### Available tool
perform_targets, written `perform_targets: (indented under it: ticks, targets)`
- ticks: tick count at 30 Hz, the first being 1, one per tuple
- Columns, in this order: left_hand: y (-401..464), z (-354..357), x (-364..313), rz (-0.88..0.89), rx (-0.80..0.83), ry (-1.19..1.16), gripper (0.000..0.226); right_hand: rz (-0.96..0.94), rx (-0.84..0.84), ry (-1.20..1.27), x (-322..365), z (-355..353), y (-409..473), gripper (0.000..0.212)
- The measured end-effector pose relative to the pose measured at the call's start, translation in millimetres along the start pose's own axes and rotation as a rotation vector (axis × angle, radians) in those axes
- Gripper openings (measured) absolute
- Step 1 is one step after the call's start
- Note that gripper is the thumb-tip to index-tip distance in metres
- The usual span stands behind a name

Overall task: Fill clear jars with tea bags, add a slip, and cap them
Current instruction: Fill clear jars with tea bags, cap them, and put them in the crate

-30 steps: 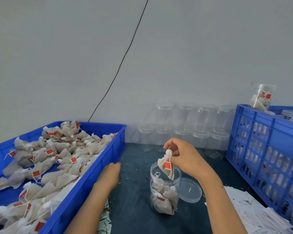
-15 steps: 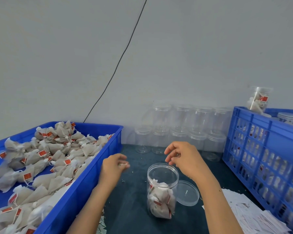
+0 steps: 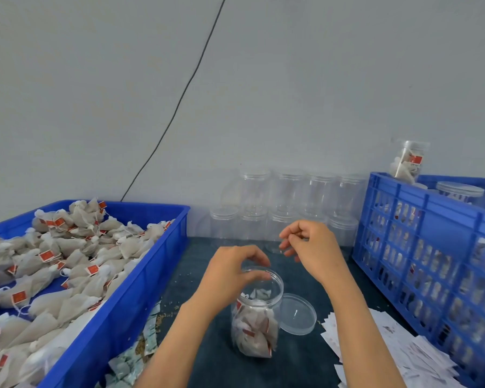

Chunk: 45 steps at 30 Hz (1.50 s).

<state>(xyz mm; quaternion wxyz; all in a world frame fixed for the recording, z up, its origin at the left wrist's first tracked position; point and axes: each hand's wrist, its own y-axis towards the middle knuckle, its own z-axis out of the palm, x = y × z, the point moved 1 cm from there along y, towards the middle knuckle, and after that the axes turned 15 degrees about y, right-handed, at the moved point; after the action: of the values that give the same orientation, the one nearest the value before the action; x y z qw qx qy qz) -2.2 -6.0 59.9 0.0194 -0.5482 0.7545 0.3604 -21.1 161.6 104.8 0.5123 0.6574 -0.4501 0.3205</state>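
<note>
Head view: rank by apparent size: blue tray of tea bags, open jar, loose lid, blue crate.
1. blue tray and blue crate: both cut off by the frame, so their order is unsure.
2. open jar
3. loose lid, smallest, lying flat beside the jar.

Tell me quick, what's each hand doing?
Left hand: open, fingers curled over the rim of the clear plastic jar, holding nothing.
Right hand: open, loosely curled, empty.
</note>
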Motion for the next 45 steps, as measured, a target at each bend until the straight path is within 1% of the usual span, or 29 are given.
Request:
perform_targets:
  ticks: [1,2,4,6,8,10,12,14,17,18,20,23,25,26,28,29,31,34,35,37,39,41,43,44,45]
  targets:
    - [-2,2,2,0.011,-0.064,0.006,0.010,0.009,-0.002,0.025,-1,-3,1,0.029]
    - [-4,3,4,-0.013,-0.126,-0.045,0.006,0.027,-0.006,0.070,-2,-6,2,0.028]
    - [-10,9,5,-0.118,-0.182,-0.284,0.008,0.081,-0.031,0.175,-5,-18,3,0.028]
    - [-20,19,4,-0.179,-0.179,-0.505,0.026,0.133,-0.095,0.229,-13,-34,4,0.028]
    - [-31,32,5,-0.198,-0.174,-0.612,0.041,0.203,-0.152,0.243,-27,-50,4,0.028]
    - [-42,44,8,-0.229,-0.172,-0.678,0.058,0.283,-0.162,0.199,-44,-63,2,0.027]
    - [-50,52,11,-0.237,-0.163,-0.705,0.077,0.363,-0.139,0.099,-63,-73,-3,0.026]
    - [-55,60,13,-0.237,-0.148,-0.699,0.089,0.408,-0.121,-0.037,-81,-82,-12,0.025]
    - [-61,73,18,-0.256,-0.134,-0.645,0.097,0.380,-0.102,-0.300,-103,-92,-28,0.018]
    - [-62,77,19,-0.263,-0.117,-0.629,0.099,0.364,-0.083,-0.336,-107,-92,-33,0.012]
    - [-65,82,22,-0.275,-0.062,-0.631,0.097,0.343,0.007,-0.323,-113,-87,-43,0.004]
    - [-66,84,28,-0.251,0.051,-0.656,0.094,0.356,0.168,-0.303,-118,-71,-58,0.015]
    - [-67,83,30,-0.235,0.092,-0.665,0.092,0.371,0.197,-0.342,-125,-62,-64,0.027]
    - [-68,83,31,-0.231,0.102,-0.668,0.092,0.366,0.201,-0.399,-127,-59,-65,0.033]
    - [-68,83,31,-0.232,0.098,-0.671,0.091,0.350,0.212,-0.497,-131,-54,-66,0.041]
    - [-69,83,31,-0.236,0.083,-0.663,0.091,0.349,0.204,-0.504,-132,-53,-67,0.043]
    - [-69,84,30,-0.235,0.047,-0.624,0.093,0.341,0.165,-0.474,-134,-53,-68,0.038]
    - [-69,83,28,-0.232,-0.015,-0.563,0.093,0.281,0.069,-0.395,-136,-52,-71,0.018]
    - [-69,83,28,-0.236,-0.040,-0.555,0.093,0.254,0.034,-0.371,-134,-52,-72,0.016]
    - [-69,82,28,-0.249,-0.079,-0.547,0.093,0.161,-0.058,-0.313,-127,-52,-69,0.020]
    - [-68,81,27,-0.253,-0.102,-0.545,0.092,0.023,-0.167,-0.222,-110,-53,-62,0.024]
    - [-68,79,25,-0.244,-0.116,-0.530,0.091,-0.070,-0.221,-0.049,-85,-50,-55,0.029]
    - [-69,78,23,-0.233,-0.121,-0.510,0.089,-0.092,-0.159,0.196,-61,-41,-51,0.028]
    - [-70,78,22,-0.225,-0.125,-0.504,0.088,-0.093,-0.089,0.282,-51,-34,-50,0.025]
    - [-70,77,20,-0.217,-0.128,-0.500,0.088,-0.102,-0.010,0.308,-42,-26,-48,0.021]
